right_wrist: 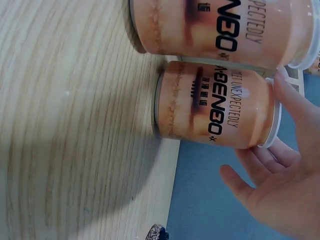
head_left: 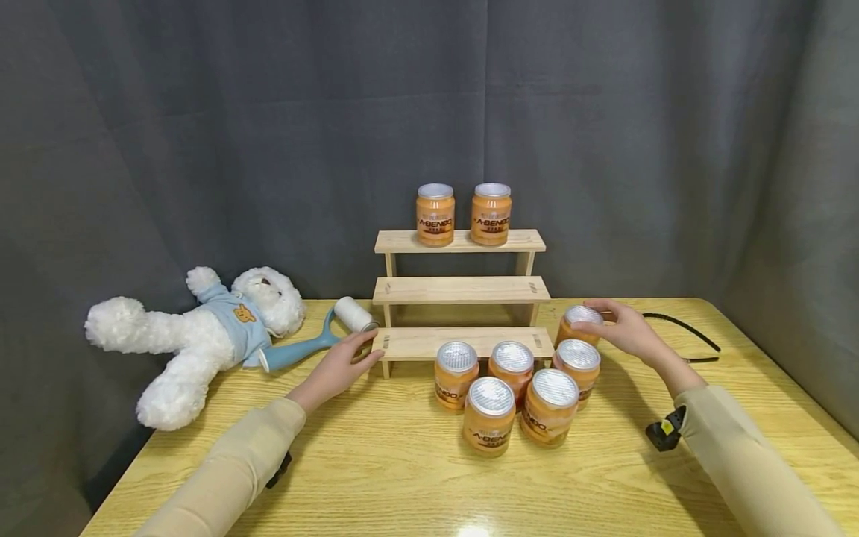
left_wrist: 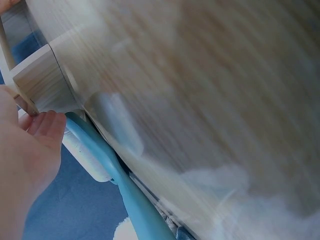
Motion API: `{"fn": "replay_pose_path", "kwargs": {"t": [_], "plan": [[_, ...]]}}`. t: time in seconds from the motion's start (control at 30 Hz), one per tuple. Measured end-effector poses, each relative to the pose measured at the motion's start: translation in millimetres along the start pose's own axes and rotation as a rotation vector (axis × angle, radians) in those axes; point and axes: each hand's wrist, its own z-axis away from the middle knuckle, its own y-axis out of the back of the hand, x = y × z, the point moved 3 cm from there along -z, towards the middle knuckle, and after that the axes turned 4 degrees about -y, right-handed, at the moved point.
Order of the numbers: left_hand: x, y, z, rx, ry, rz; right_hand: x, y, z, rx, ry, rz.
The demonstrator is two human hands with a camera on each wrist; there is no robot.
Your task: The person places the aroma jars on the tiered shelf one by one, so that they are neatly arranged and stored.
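Observation:
At the right of a group of orange cans, my right hand (head_left: 627,332) grips the rearmost can (head_left: 581,322) near its lid, thumb on one side and fingers on the other. In the right wrist view this can (right_wrist: 215,105) stands upright on the table, beside another can (right_wrist: 210,25). My left hand (head_left: 335,373) holds the left end of the bottom step of a three-step wooden shelf (head_left: 463,289). The left wrist view has its fingers (left_wrist: 47,125) against the shelf's end. Two cans stand on the top step, one being the left can (head_left: 435,216).
Several more cans, including a front can (head_left: 490,418), stand before the shelf. To the left lie a white teddy bear (head_left: 235,321) in a blue shirt, a blue-handled lint roller (head_left: 305,350) and its white roll (head_left: 352,313). A black cord (head_left: 691,332) lies at the right.

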Motion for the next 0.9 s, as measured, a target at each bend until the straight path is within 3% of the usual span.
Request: {"fn": "replay_pose_path", "kwargs": {"t": [0.37, 0.9], "plan": [[0.1, -0.7, 1.8, -0.008, 0.008, -0.001, 4.9, -0.6, 2.0, -0.049, 0.027, 0.01], [2.6, 0.6, 0.1, -0.005, 0.007, 0.009, 2.0, 5.3, 1.1, 0.089, -0.005, 0.091]]}}
